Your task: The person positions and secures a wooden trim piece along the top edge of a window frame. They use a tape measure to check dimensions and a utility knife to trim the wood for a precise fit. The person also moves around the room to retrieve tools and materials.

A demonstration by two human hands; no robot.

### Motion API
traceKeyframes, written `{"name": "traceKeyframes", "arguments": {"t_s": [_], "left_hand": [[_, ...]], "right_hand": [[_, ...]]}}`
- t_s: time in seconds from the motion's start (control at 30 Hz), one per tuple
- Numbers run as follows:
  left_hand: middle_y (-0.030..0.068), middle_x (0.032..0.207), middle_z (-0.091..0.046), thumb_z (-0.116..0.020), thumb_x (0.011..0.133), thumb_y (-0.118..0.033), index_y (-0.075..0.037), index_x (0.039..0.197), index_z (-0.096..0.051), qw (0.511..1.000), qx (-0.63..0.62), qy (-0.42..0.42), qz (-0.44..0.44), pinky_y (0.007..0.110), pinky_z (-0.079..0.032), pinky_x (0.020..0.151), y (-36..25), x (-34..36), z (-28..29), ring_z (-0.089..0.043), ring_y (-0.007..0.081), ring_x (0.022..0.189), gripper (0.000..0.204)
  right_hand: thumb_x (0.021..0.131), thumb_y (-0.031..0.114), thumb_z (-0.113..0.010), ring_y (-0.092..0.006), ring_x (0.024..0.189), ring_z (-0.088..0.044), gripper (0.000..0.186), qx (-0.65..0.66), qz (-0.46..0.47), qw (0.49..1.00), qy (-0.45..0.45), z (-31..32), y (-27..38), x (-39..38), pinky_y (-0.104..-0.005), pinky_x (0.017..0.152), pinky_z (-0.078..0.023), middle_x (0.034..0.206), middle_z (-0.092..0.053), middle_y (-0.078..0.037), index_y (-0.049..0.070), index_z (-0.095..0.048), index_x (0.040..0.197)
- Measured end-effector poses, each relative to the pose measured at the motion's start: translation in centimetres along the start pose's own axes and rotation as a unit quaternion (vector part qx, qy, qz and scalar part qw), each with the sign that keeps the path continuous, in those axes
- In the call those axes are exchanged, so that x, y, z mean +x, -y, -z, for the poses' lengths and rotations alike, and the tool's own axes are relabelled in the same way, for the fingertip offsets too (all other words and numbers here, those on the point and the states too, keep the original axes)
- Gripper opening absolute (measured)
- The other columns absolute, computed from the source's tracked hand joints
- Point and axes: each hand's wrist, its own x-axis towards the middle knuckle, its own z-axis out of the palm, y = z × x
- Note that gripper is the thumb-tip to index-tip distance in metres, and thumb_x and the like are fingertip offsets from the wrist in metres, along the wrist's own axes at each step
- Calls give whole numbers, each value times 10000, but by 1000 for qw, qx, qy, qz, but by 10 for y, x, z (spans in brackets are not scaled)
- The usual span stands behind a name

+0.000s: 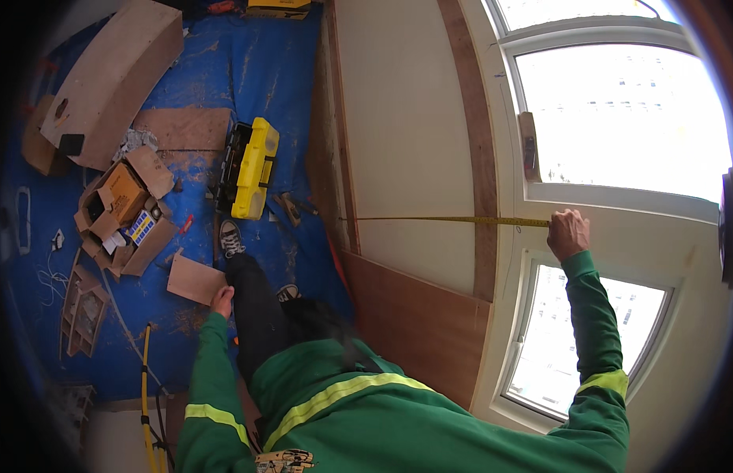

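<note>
My right hand (569, 234) is raised against the white window wall, its fingers closed around the end of a tape measure. The yellow blade of the tape measure (508, 221) runs out leftward from that fist, across a wooden strip (483, 173) and the pale wall panel. Its case is hidden in my fingers. Low at my left side, my left hand (222, 302) pinches the corner of a small, thin plywood piece (196, 280), which hangs out over the blue floor sheet.
A yellow and black toolbox (256, 168) stands on the blue sheet (276, 71). Left of it are an opened cardboard box (158, 169) and a large plywood box (118, 75). Hand tools (289, 209) lie by the wall. A plywood panel (414, 315) covers the lower wall beside windows (619, 110).
</note>
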Motion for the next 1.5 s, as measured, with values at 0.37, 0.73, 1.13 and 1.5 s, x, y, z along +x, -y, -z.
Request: {"name": "traceKeyframes", "arguments": {"t_s": [0.37, 0.73, 1.13, 1.5], "left_hand": [[146, 1603, -433, -466, 1076, -475, -143, 1611, -380, 959, -23, -1, 281, 565, -419, 1121, -3, -90, 116, -476, 359, 1407, 635], [148, 1617, -412, -479, 1061, -460, -140, 1620, -347, 954, -201, -17, 223, 598, -350, 1165, -7, -95, 61, -397, 396, 1479, 658], [114, 1558, -488, -448, 1072, -480, -82, 1560, -428, 939, -219, -33, 263, 517, -426, 1077, 5, -156, -16, -505, 330, 1375, 630], [76, 1496, -566, -501, 1031, -541, -68, 1488, -534, 944, -261, -12, 201, 466, -434, 1075, 31, -137, -50, -524, 270, 1350, 658]], "right_hand": [[916, 141, -618, -376, 867, -735, 175, 26, -33, 997, -70, 104, -45, 163, -507, 790, -574, 856, -741, -190, 53, -739, 825], [955, 119, -632, -310, 996, -752, 169, 10, -49, 997, -55, 162, 4, 323, -478, 859, -610, 1009, -766, -130, 65, -769, 1037], [970, 92, -588, -311, 1041, -757, 237, -20, -9, 999, -34, 169, 45, 406, -539, 853, -609, 1091, -782, -97, 112, -788, 1096], [968, 130, -570, -377, 1030, -745, 245, -14, 45, 996, -71, 163, 30, 450, -510, 889, -599, 1122, -757, -197, 50, -754, 1107]]}}
